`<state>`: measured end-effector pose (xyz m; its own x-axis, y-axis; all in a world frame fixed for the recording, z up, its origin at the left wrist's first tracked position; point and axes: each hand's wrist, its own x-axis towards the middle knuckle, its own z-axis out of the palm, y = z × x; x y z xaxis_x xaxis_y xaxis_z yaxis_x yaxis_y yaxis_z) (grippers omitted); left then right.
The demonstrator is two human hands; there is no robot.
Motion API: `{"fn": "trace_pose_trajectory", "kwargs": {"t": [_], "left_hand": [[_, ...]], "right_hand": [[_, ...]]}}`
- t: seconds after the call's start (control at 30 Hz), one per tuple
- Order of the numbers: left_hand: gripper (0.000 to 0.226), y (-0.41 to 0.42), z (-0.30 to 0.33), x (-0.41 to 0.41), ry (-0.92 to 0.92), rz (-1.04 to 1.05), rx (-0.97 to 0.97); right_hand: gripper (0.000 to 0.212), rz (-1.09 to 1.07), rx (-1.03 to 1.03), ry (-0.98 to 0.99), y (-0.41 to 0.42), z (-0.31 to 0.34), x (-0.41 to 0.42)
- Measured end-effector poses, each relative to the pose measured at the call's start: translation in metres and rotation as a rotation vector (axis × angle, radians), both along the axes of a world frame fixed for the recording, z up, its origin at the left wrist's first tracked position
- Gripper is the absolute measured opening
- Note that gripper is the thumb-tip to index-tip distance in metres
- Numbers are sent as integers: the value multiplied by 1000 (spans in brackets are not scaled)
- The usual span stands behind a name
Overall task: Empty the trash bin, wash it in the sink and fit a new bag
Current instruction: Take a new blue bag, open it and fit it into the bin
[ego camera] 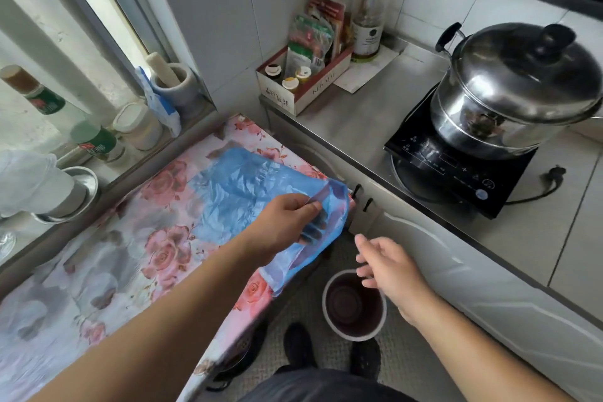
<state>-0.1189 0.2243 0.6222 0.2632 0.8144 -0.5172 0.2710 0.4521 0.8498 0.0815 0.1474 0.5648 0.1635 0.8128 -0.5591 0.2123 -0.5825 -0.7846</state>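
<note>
A thin blue plastic bag lies spread on the flowered tablecloth, with one end hanging over the table's right edge. My left hand pinches that end, the fingers partly inside the bag's mouth. On the floor below stands a small round trash bin with a dark red inside and a pale rim, upright, with no bag in it. Just above the bin hovers my right hand, fingers spread, holding nothing.
A steel pot sits on a black induction cooker on the right counter. A box of seasonings and a bottle stand in the corner. Jars and a mortar line the window sill. My feet stand by the bin.
</note>
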Motion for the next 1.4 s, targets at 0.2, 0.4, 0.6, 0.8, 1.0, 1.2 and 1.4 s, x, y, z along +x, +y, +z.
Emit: {"fn": "trace_pose_trajectory", "kwargs": {"t": [0.2, 0.4, 0.6, 0.8, 1.0, 1.2, 1.4], "left_hand": [[29, 3, 38, 23, -135, -7, 94], [27, 2, 82, 47, -156, -40, 202], [20, 6, 130, 69, -225, -44, 267], [25, 17, 174, 80, -216, 16, 290], [11, 15, 214, 73, -299, 17, 208], [19, 10, 231, 72, -432, -145, 94], [22, 20, 223, 72, -386, -286, 89]], "right_hand": [[65, -45, -81, 169, 6, 25, -14], [114, 122, -34, -99, 2, 29, -27], [80, 41, 262, -215, 5, 48, -21], [82, 27, 626, -566, 29, 78, -6], [84, -44, 854, -820, 52, 107, 37], [44, -88, 1155, -744, 51, 136, 70], [11, 160, 1090, -703, 31, 162, 107]]}}
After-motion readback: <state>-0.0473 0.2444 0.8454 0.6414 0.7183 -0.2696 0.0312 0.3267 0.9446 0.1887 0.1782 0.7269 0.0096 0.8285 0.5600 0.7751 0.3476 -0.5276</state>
